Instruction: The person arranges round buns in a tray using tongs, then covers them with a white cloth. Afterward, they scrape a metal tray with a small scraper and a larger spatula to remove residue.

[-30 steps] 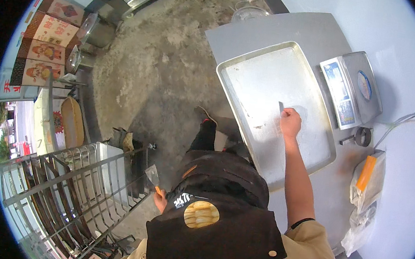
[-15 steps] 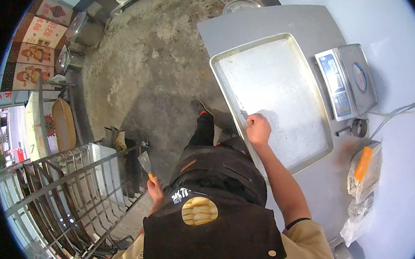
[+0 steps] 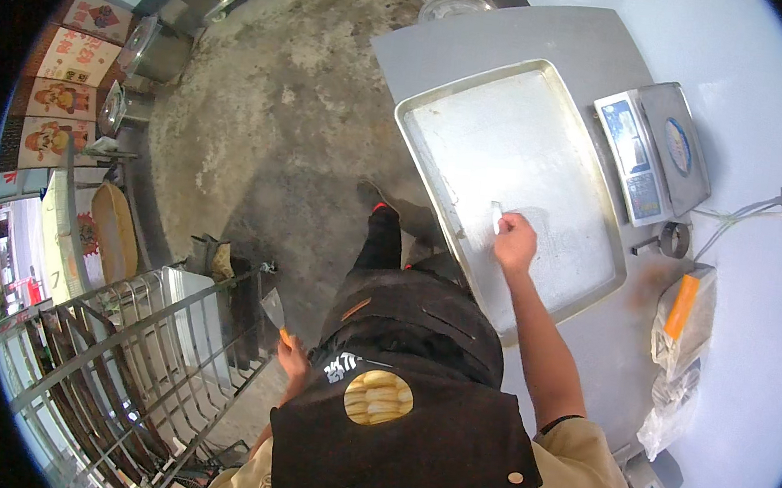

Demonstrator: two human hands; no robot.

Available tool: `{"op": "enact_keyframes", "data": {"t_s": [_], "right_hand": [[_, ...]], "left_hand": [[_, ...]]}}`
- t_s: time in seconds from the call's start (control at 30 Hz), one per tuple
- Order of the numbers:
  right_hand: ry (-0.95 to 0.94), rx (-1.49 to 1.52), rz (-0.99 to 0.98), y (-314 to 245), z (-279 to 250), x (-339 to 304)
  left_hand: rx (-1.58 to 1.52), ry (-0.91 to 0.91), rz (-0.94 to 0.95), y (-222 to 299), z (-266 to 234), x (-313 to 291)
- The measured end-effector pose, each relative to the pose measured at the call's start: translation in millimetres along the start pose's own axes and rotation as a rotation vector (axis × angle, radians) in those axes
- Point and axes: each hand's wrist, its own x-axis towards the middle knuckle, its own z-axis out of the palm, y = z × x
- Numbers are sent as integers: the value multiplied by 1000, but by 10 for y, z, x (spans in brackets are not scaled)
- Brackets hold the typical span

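My left hand (image 3: 292,358) is closed round the orange handle of a scraper (image 3: 273,307), low beside my dark apron. The scraper's flat blade points up and away from me. Over the near half of a large metal baking tray (image 3: 526,130) is my right hand (image 3: 516,245), its fingers pinched together on a small white strip (image 3: 496,217). What the strip is made of cannot be made out. The strip is close above or touching the tray's surface. Dark specks mark the tray's left inner edge.
The tray rests on a grey table (image 3: 558,34). A digital scale (image 3: 650,155) and a ring-shaped metal piece (image 3: 676,240) stand right of it, by the wall. Plastic bags (image 3: 677,381) lie nearer. A metal rack (image 3: 133,370) is at left; lidded steel pots (image 3: 155,49) stand far left.
My right hand has moved from the tray's left edge to the right, further over the tray, and the white strip now shows at its fingers. The left hand and scraper have hardly moved.
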Motion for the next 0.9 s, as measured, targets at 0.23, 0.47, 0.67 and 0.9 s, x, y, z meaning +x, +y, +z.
{"op": "enact_keyframes", "data": {"t_s": [0.23, 0.47, 0.67, 0.9], "right_hand": [[-163, 44, -88, -572, 361, -244], [94, 68, 60, 386, -364, 19], [158, -56, 150, 864, -664, 147], [98, -53, -33, 303, -298, -154]], "left_hand": [[22, -24, 91, -402, -105, 207], [-114, -102, -67, -115, -52, 280], [43, -133, -27, -8, 20, 272], [3, -123, 41, -44, 83, 362]]}}
